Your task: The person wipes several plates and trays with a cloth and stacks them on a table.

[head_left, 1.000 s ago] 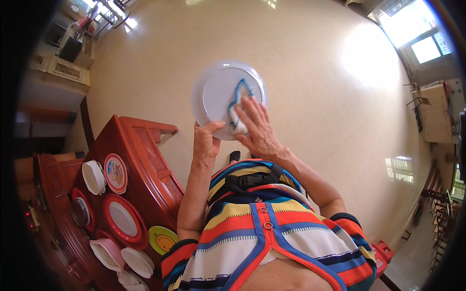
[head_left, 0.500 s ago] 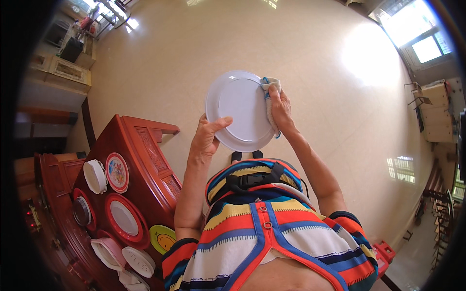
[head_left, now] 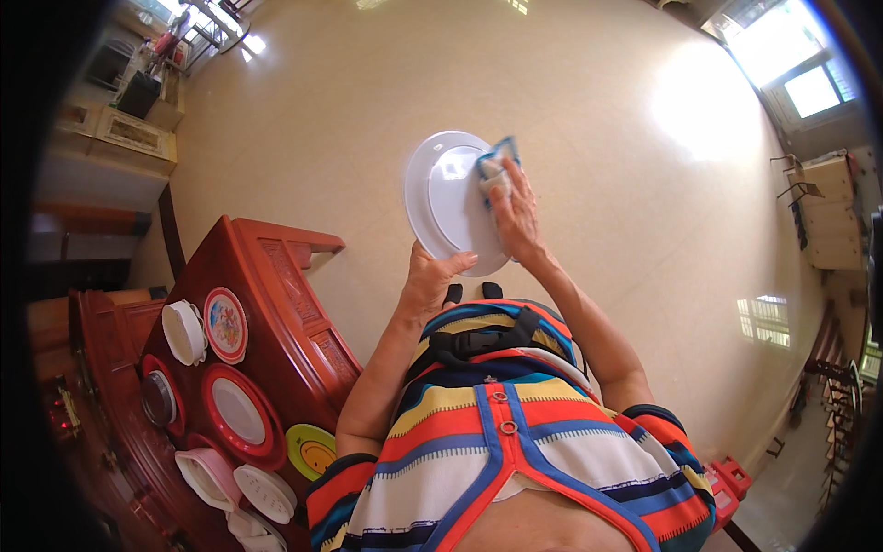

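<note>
Left hand (head_left: 432, 281): has moved rightward; holds the lower rim of the white round plate (head_left: 446, 202), thumb over the face, fingers beneath hidden.
White round plate: above the floor (head_left: 598, 175), before the torso; now tilted more steeply.
Blue-edged white cloth (head_left: 495, 175): moved from the right rim onto the upper right face; contact now seems to favour the inner surface over the edge.
Right hand (head_left: 518, 216): holds the cloth under near-straight fingers; both cover part of the plate's right side.

Surroundings:
Carved red-brown wooden table (head_left: 204, 262), bearing a white round container (head_left: 184, 333), picture-printed plate (head_left: 226, 324), white oval dish (head_left: 239, 411) on a red tray (head_left: 273, 443), pink basket (head_left: 208, 480) and yellow-green plate (head_left: 299, 448), partly behind the sleeve (head_left: 342, 488).
Red plastic object (head_left: 727, 488): far right, partly hidden.
</note>
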`<act>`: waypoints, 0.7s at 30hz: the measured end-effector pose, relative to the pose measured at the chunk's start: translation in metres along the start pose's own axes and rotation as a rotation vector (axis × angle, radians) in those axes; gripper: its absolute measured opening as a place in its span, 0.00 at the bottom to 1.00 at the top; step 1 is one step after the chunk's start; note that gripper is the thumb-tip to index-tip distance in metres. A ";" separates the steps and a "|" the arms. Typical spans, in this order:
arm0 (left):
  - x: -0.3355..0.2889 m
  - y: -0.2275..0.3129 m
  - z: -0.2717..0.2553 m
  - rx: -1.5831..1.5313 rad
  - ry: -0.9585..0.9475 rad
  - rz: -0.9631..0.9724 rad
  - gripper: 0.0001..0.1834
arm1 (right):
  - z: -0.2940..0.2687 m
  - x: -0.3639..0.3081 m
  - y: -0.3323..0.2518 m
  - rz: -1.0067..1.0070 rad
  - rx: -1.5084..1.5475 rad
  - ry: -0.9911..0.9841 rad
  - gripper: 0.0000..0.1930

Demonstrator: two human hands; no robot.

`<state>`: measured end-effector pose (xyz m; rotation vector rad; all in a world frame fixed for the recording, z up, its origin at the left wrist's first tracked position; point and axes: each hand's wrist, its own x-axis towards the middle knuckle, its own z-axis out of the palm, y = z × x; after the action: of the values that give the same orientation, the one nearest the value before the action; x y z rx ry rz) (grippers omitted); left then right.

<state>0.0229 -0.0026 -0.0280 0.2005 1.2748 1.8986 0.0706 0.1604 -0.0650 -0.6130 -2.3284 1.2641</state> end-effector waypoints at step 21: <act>-0.012 0.013 -0.021 -0.012 -0.019 0.010 0.29 | -0.004 0.018 -0.030 -0.225 -0.194 -0.006 0.28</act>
<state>0.0127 -0.0276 -0.0235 0.2179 1.2516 1.9083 0.0529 0.1590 -0.0348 -0.3923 -2.4632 0.9492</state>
